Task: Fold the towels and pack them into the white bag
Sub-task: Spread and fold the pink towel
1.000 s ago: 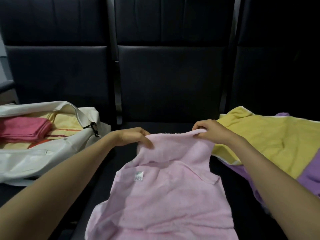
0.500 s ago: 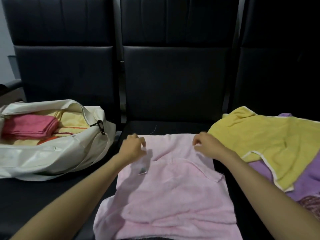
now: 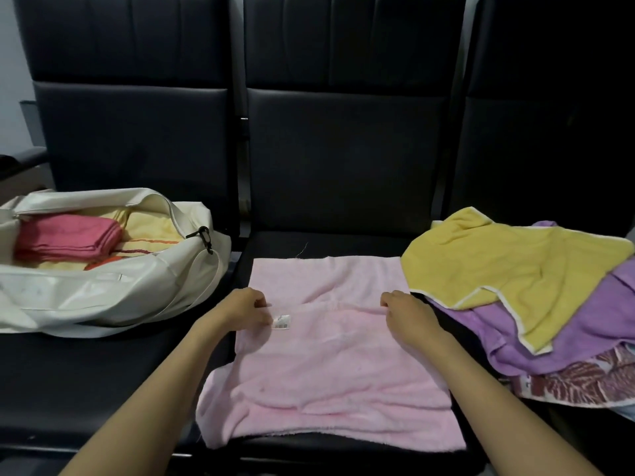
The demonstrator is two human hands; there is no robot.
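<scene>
Pink towel [image 3: 326, 372] lay spread on the middle seat [image 3: 343, 243], the open white bag [image 3: 103, 297] to its left. Left hand [image 3: 245, 310] and right hand [image 3: 409, 314] each pinched its folded edge with curled fingers [image 3: 261, 303]. A good fold would need both hands moving evenly, edges matched, wrinkles smoothed before packing.

We see a pale pink towel [image 3: 326, 365] spread flat on the dark seat [image 3: 103, 372]. Our left hand [image 3: 245, 309] and right hand [image 3: 407, 312] grip it at a crease, a small white label [image 3: 281, 321] beside the left fingers. Left of our left hand, the white bag [image 3: 103, 297] lies open, holding a folded rose towel [image 3: 65, 235] on a pale yellow striped towel [image 3: 151, 231]. Right of our right hand, a yellow towel [image 3: 508, 266] lies crumpled over a purple towel [image 3: 584, 331] and a red-patterned towel [image 3: 584, 379].
</scene>
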